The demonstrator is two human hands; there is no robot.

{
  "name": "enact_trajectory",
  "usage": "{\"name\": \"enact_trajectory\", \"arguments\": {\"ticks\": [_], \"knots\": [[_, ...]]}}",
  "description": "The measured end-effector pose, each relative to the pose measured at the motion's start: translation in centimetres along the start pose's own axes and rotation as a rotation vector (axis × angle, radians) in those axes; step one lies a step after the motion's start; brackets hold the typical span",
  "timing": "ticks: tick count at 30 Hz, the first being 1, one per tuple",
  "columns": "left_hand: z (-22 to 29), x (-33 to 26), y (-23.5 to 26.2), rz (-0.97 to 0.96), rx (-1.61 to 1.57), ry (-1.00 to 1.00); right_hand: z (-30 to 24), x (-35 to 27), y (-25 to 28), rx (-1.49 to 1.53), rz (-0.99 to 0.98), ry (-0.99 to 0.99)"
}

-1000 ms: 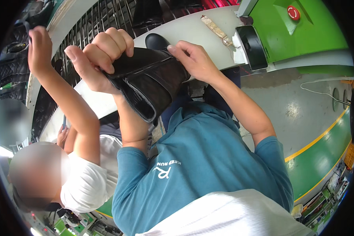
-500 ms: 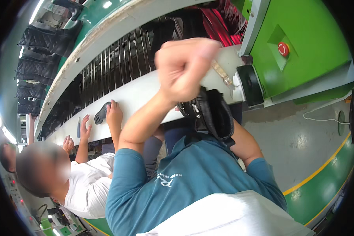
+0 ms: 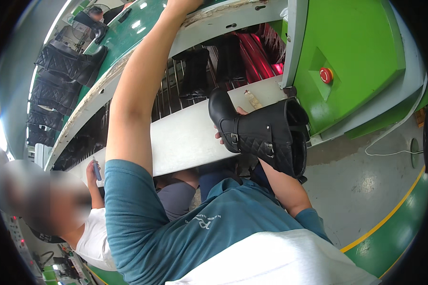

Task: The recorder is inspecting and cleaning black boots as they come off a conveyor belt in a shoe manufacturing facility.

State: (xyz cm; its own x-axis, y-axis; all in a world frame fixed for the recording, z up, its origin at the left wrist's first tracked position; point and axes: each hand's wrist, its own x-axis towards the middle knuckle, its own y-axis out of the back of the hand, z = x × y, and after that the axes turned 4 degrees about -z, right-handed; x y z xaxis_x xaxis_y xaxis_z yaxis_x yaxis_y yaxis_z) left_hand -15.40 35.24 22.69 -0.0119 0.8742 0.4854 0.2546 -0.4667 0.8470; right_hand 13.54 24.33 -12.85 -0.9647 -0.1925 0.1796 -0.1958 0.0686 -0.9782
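A black quilted boot with buckled straps is held on its side above the white ledge. Its shaft opening faces right and its toe points up and left. Fingers of my right hand are wrapped round it from beneath; most of that hand is behind the boot. My left arm reaches far forward to the green conveyor surface. There my left hand is cut off by the upper edge, beside a dark thing I cannot make out. Its fingers do not show.
More black boots line the green surface at left. Other boots hang beneath it among metal rods. A green cabinet with a red emergency button stands at right. On my left sits a co-worker, whose hand holds a blue-handled tool.
My left hand has moved from above the white ledge forward to the green surface. The boot in my right hand has risen and turned sideways. The co-worker's boot sole has left view.
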Motion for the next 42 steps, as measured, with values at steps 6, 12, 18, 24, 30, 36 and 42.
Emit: {"name": "enact_trajectory", "arguments": {"ticks": [6, 12, 18, 24, 30, 36, 42], "knots": [[-7.8, -5.5, 4.5, -0.014, -1.217, 0.073, 0.2, -0.2, -1.1, -0.08, 0.017, 0.038], [-2.2, -13.1, 13.0, 0.697, -0.625, 0.462, 0.3, -0.1, -0.5, -0.172, 0.092, -0.04], [1.0, -24.7, 13.3, 1.05, -0.657, 0.354, 2.6, -0.6, -4.9, -0.393, 0.277, 0.137], [8.2, -33.0, 5.6, 0.869, -0.998, 0.629, 6.5, -2.0, -10.0, -0.696, 0.426, 0.366], [10.4, -36.0, 1.8, 0.686, -1.204, 0.853, 7.6, -2.4, -11.9, -1.007, 0.348, 0.481], [12.6, -37.0, 1.4, 0.31, -1.206, 0.728, 9.5, -1.9, -12.1, -0.984, 0.363, 0.475], [15.5, -37.4, 0.5, 0.268, -1.349, 0.666, 10.6, -1.6, -11.7, -1.091, 0.41, 0.455]]}}
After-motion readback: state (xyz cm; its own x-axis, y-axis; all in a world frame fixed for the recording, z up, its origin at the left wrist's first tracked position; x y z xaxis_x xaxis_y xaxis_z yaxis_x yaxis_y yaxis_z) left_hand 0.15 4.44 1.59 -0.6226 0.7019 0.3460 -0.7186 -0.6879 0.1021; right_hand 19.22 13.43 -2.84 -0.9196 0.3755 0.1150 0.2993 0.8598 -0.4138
